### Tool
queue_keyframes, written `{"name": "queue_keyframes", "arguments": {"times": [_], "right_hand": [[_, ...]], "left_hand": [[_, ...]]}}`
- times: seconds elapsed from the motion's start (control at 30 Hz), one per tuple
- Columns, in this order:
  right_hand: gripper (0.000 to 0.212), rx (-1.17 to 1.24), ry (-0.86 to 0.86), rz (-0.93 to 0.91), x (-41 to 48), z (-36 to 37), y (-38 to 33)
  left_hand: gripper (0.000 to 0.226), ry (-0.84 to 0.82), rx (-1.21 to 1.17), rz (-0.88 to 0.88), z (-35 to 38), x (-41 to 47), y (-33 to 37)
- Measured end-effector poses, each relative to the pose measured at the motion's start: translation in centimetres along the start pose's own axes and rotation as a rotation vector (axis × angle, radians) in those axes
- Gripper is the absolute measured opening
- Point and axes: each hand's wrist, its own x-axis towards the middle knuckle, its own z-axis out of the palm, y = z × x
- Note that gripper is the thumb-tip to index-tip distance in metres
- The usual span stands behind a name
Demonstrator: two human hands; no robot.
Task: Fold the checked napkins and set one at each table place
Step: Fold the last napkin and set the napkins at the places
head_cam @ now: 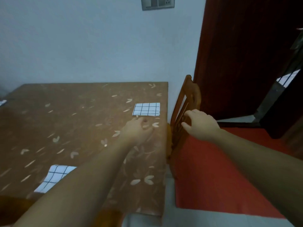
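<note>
A folded white napkin with a black grid (146, 109) lies flat near the table's far right corner. My left hand (136, 128) hovers just in front of it, fingers loosely curled, holding nothing. A second checked napkin (55, 176) lies near the front edge, partly hidden by my left forearm. My right hand (200, 123) is beyond the table's right edge, over the wooden chair back (186, 102), fingers apart and empty. The table wears a brown cloth with pale leaf prints (73, 120).
A wooden chair stands tight against the table's right side. Red floor mat (213, 169) lies right of it. A dark red door (242, 54) stands open at the back right. The wall runs behind the table. Something white (2, 102) shows at the left edge.
</note>
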Motion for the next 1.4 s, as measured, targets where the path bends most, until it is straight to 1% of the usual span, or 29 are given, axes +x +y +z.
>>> {"name": "queue_keyframes", "arguments": {"times": [0.1,0.23,0.4,0.5,0.57,0.67,0.83,0.97,1.07,1.13,1.23,1.3,1.33,1.4], "right_hand": [[0.048,-0.002,-0.026,-0.038,4.9,-0.9,2.6],[0.047,0.0,-0.045,-0.14,12.3,-1.2,5.6],[0.042,0.095,-0.126,-0.327,21.4,-0.7,8.4],[0.046,0.141,-0.179,-0.474,25.6,0.1,8.9],[0.046,0.146,-0.22,-0.547,27.9,0.6,8.8],[0.049,0.126,-0.276,-0.627,31.3,1.6,7.6],[0.052,0.102,-0.338,-0.761,36.5,4.2,4.8],[0.053,0.115,-0.422,-0.793,40.6,7.4,3.4],[0.054,0.074,-0.54,-0.834,43.0,9.4,3.0],[0.055,0.039,-0.62,-0.818,44.4,10.7,3.0],[0.055,0.01,-0.706,-0.841,46.5,12.8,2.5],[0.054,0.0,-0.725,-0.899,47.7,14.3,1.9],[0.052,-0.011,-0.724,-0.933,48.2,14.9,1.6],[0.044,-0.019,-0.713,-0.974,48.8,16.3,1.1]], "left_hand": [[0.052,0.001,0.001,-0.039,0.3,3.9,1.9],[0.058,0.047,-0.025,-0.131,0.7,9.1,3.3],[0.062,0.12,-0.047,-0.352,2.1,13.0,6.2],[0.065,0.148,-0.079,-0.497,2.7,14.3,8.2],[0.059,0.13,-0.06,-0.568,3.1,14.8,9.3],[0.056,0.149,-0.053,-0.671,3.2,15.8,9.8],[0.056,0.209,-0.077,-0.817,4.5,18.9,8.0],[0.054,0.22,-0.134,-0.894,6.4,22.5,5.8],[0.048,0.236,-0.186,-0.952,8.0,24.2,5.4],[0.045,0.25,-0.206,-1.011,8.9,24.8,5.2],[0.052,0.259,-0.251,-1.1,9.4,25.8,5.1],[0.054,0.266,-0.262,-1.171,9.8,26.4,5.4],[0.049,0.269,-0.285,-1.22,10.1,26.8,5.5],[0.024,0.302,-0.401,-1.324,11.2,27.7,5.9]]}}
